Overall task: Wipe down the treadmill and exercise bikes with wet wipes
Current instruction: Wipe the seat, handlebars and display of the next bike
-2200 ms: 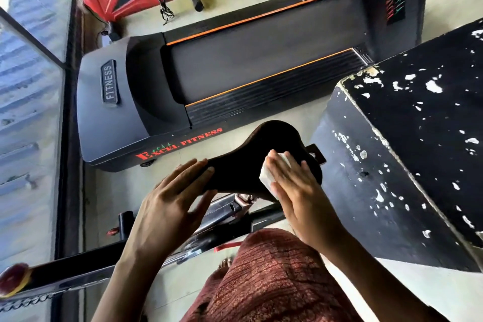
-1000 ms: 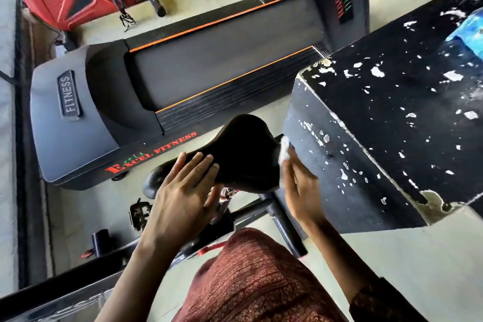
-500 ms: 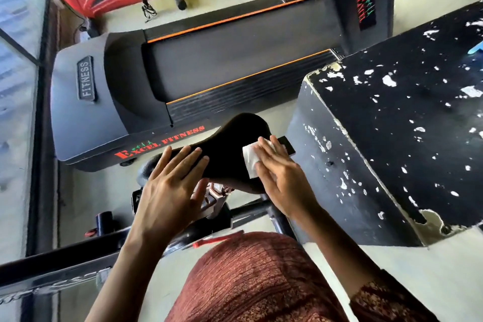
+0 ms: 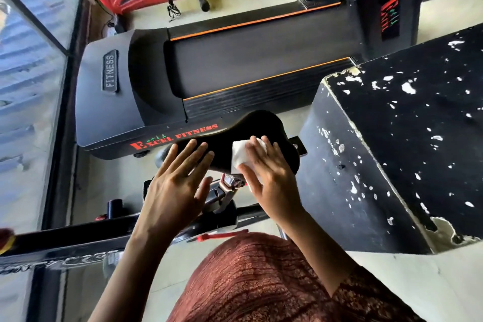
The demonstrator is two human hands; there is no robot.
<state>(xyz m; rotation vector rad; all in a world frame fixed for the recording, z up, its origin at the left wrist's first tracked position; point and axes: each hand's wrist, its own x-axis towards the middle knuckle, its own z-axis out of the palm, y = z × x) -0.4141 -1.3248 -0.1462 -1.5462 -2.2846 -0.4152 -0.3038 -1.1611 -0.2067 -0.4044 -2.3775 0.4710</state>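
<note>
Wipe [image 4: 241,155] centre frame on saddle [image 4: 251,133]; right hand [image 4: 269,175] presses it flat, fingers straight; left hand [image 4: 177,178] open, steadying saddle nose; wipe limp, light, probably slippery; best pinned under fingertips.

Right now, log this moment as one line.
phase: seat wipe | right hand: flat, pressing white wet wipe onto black padded bike saddle | left hand: fingers straight, resting on saddle nose | black orange-striped treadmill: untouched
</note>
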